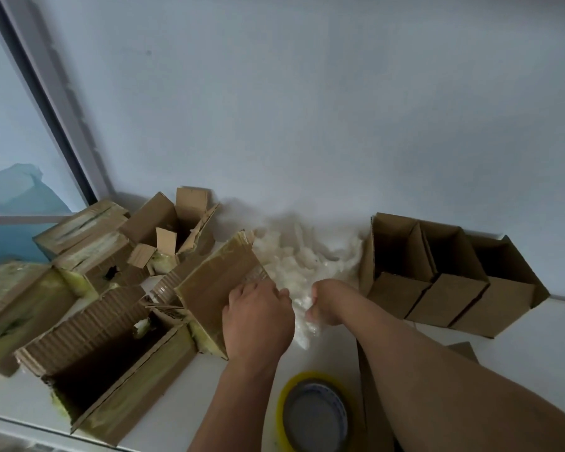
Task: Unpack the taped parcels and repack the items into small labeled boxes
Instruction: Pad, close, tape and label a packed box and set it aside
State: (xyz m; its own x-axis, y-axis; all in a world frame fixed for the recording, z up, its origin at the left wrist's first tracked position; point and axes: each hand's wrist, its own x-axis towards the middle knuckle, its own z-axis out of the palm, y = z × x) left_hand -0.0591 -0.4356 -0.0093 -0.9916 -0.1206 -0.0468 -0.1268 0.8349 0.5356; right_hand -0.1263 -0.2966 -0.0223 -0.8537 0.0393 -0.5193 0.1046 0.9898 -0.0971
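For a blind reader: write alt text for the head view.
Left hand rests on a taped parcel while the right hand grips white wrapping. Three empty boxes stand right; tape roll lies near.

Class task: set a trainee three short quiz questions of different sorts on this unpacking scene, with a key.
1. True or false: the roll of yellow tape lies inside an open box.
2. What is the right hand gripping? A) white plastic wrap B) a knife C) a label
3. How many small open boxes stand in the row at the right?

Key: 1 false, it lies on the white table; 2 A; 3 three.
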